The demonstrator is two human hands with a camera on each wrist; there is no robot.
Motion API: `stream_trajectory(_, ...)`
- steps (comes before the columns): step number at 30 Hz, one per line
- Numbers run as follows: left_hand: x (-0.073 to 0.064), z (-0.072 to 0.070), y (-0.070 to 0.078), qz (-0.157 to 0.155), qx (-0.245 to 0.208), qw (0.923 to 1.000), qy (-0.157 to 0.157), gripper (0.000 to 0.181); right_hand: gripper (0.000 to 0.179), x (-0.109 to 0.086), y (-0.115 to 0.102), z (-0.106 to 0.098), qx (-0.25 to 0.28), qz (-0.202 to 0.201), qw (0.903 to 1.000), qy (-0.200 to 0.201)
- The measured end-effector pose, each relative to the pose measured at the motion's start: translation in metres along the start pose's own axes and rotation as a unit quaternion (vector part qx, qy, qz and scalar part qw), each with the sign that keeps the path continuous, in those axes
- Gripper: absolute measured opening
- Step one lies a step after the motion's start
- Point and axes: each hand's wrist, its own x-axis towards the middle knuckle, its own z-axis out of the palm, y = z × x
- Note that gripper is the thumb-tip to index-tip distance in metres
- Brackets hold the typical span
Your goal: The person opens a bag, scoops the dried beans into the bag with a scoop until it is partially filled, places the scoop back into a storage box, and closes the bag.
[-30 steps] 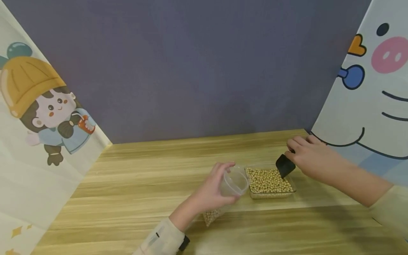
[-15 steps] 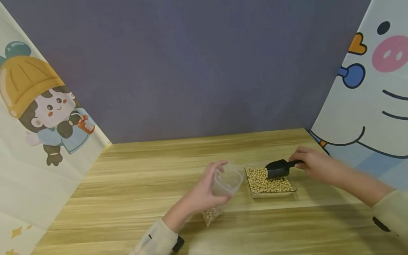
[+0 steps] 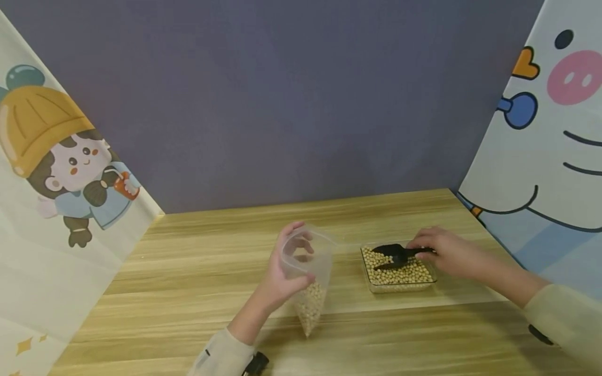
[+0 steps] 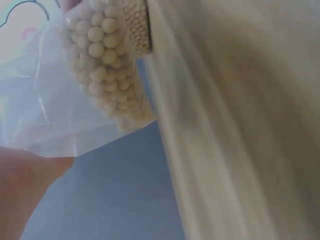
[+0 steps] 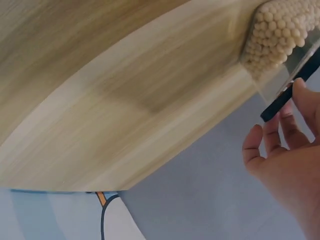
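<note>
In the head view, the left hand (image 3: 277,277) hides one side of the clear plastic bag (image 3: 314,303), the right hand (image 3: 444,251) covers part of the black scoop's (image 3: 398,254) handle, and the left sleeve (image 3: 226,356) runs off the bottom edge. The left wrist view cuts off most of the left hand and the bag's mouth, with the wood-grain tabletop (image 4: 240,130) blurred. In the right wrist view, the right edge crops the scoop, the bean-filled dish (image 3: 402,288) and the right hand.

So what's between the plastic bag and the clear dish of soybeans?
Just bare wood-grain tabletop between the plastic bag and the clear dish, in the head view.
</note>
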Motion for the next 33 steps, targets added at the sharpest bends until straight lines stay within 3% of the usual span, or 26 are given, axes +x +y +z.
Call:
stream_trajectory(3,0.000,-0.012,0.010,-0.005,0.027,0.9996,-0.009,0.093,0.027,0.001,-0.003,0.001,-0.002,-0.008,1.0000,-0.002)
stream_trajectory(6,-0.001,-0.026,0.019,-0.027,0.107,0.9929,-0.045,0.096,0.027,0.001,-0.007,0.001,-0.003,-0.014,0.9999,0.008)
stream_trajectory(8,-0.002,-0.032,0.022,-0.051,0.174,0.9804,-0.077,0.100,0.027,0.001,-0.009,0.001,-0.005,-0.013,0.9998,0.016)
stream_trajectory(10,-0.003,-0.032,0.021,-0.073,0.236,0.9626,-0.112,0.104,0.026,0.000,-0.009,0.000,-0.004,-0.013,0.9997,0.019)
stream_trajectory(12,-0.003,-0.026,0.016,-0.091,0.281,0.9454,-0.138,0.107,0.026,-0.001,-0.009,0.000,0.002,-0.010,0.9997,0.021)
stream_trajectory(15,-0.002,-0.011,0.004,-0.106,0.315,0.9307,-0.152,0.108,0.024,-0.004,-0.007,0.001,0.016,0.000,0.9997,0.020)
stream_trajectory(22,0.008,0.019,-0.011,-0.118,0.336,0.9225,-0.149,0.109,0.024,-0.014,0.002,0.005,0.054,0.037,0.9977,0.019)
stream_trajectory(33,0.022,0.030,-0.014,-0.135,0.351,0.9136,-0.155,0.111,0.026,-0.018,0.002,-0.014,0.083,0.053,0.9928,0.069)
